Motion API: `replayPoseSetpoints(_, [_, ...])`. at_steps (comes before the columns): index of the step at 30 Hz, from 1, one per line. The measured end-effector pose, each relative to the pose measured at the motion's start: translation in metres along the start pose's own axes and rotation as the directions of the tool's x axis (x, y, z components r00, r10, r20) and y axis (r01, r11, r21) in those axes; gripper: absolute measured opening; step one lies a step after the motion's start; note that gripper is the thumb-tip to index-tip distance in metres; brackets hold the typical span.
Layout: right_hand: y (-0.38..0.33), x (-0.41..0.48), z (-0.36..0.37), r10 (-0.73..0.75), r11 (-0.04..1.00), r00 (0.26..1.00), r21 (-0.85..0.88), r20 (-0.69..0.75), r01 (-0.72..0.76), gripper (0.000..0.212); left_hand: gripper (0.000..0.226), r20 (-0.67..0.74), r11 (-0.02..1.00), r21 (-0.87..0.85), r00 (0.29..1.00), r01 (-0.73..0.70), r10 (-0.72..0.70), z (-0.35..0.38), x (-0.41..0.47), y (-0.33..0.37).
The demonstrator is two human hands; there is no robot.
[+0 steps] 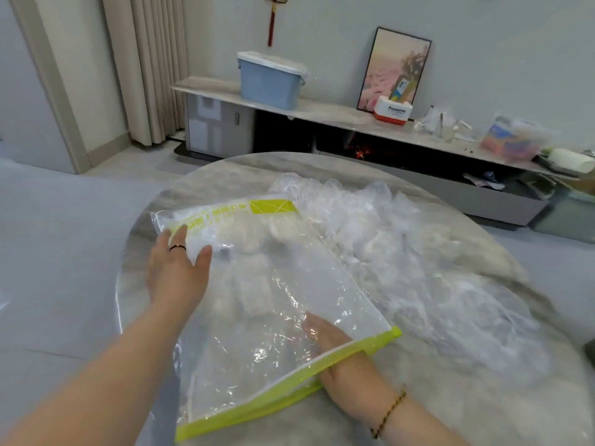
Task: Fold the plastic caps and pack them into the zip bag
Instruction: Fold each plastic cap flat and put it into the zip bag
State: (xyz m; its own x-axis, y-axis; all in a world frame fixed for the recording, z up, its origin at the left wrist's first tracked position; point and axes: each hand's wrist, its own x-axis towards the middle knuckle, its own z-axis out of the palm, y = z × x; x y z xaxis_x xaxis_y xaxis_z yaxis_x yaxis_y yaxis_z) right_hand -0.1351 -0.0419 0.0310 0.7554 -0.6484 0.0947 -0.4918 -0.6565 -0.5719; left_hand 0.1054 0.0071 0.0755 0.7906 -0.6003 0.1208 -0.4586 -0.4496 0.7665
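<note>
A clear zip bag (277,300) with a lime-green zipper edge lies on the round marble table (483,397), its mouth toward me. Folded plastic caps (254,284) show through it near its far end. My left hand (177,272) lies flat on the bag's left side, fingers straight, a dark ring on one finger. My right hand (331,342) reaches in through the open mouth, fingers flat inside the bag under the clear film; whether it holds anything I cannot make out. A heap of loose clear plastic caps (402,246) lies to the right of the bag.
Beyond the table runs a low TV cabinet (322,114) carrying a blue lidded bin (270,80), a framed picture (394,69), a white and red box (392,111) and plastic bags (515,140). Grey floor and curtains (145,66) are on the left.
</note>
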Motion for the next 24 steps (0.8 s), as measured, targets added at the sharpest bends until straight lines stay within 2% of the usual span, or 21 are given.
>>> replayPoseSetpoints(1, [0.006,-0.013,-0.007,-0.002,1.000,0.998,-0.020,0.059,0.004,0.050,0.058,0.039,0.993,0.055,0.994,-0.107,0.105,0.002,-0.008,0.005])
replayPoseSetpoints(3, [0.019,-0.034,-0.030,-0.011,0.992,1.000,-0.122,-0.002,0.010,0.048,0.067,0.175,0.934,0.115,0.932,-0.339,0.316,0.005,-0.031,0.020])
replayPoseSetpoints(4, [0.028,-0.045,-0.038,0.009,0.984,1.000,-0.179,0.009,-0.007,0.039,0.077,0.248,0.887,0.121,0.879,-0.445,0.407,0.009,-0.044,0.025])
replayPoseSetpoints(6, [0.038,-0.061,-0.052,0.038,0.968,0.987,-0.240,-0.157,-0.075,0.022,0.091,0.366,0.738,0.158,0.733,-0.656,0.573,0.016,-0.069,0.028])
replayPoseSetpoints(7, [0.038,-0.066,-0.060,0.046,0.962,0.973,-0.251,-0.225,-0.104,0.021,0.090,0.430,0.646,0.186,0.652,-0.741,0.624,0.020,-0.082,0.027])
replayPoseSetpoints(9, [0.046,-0.069,-0.076,0.154,0.938,0.916,-0.235,-0.370,-0.253,0.020,0.078,0.535,0.499,0.238,0.542,-0.833,0.649,0.026,-0.102,0.026])
replayPoseSetpoints(11, [0.056,-0.070,-0.081,0.280,0.900,0.887,-0.222,-0.367,-0.376,0.026,0.071,0.573,0.371,0.266,0.455,-0.890,0.681,0.035,-0.117,0.023])
replayPoseSetpoints(13, [0.064,-0.075,-0.084,0.299,0.849,0.885,-0.325,-0.356,-0.417,0.033,0.053,0.542,0.277,0.262,0.378,-0.925,0.750,0.045,-0.129,0.020])
replayPoseSetpoints(14, [0.067,-0.075,-0.085,0.339,0.805,0.887,-0.391,-0.314,-0.446,0.037,0.044,0.521,0.262,0.267,0.368,-0.927,0.770,0.050,-0.130,0.017])
replayPoseSetpoints(15, [0.068,-0.076,-0.088,0.373,0.780,0.881,-0.416,-0.289,-0.467,0.040,0.048,0.509,0.253,0.281,0.367,-0.926,0.778,0.053,-0.131,0.014])
replayPoseSetpoints(18, [0.076,-0.076,-0.094,0.395,0.742,0.872,-0.459,-0.289,-0.488,0.040,0.073,0.535,0.234,0.342,0.393,-0.910,0.748,0.058,-0.120,0.002])
replayPoseSetpoints(21, [0.077,-0.074,-0.095,0.368,0.751,0.864,-0.438,-0.344,-0.494,0.040,0.057,0.516,0.203,0.406,0.407,-0.891,0.754,0.057,-0.102,-0.003])
replayPoseSetpoints(24, [0.086,-0.072,-0.100,0.427,0.693,0.807,-0.426,-0.408,-0.581,0.047,0.054,0.473,0.223,0.494,0.475,-0.841,0.742,0.050,-0.083,-0.003])
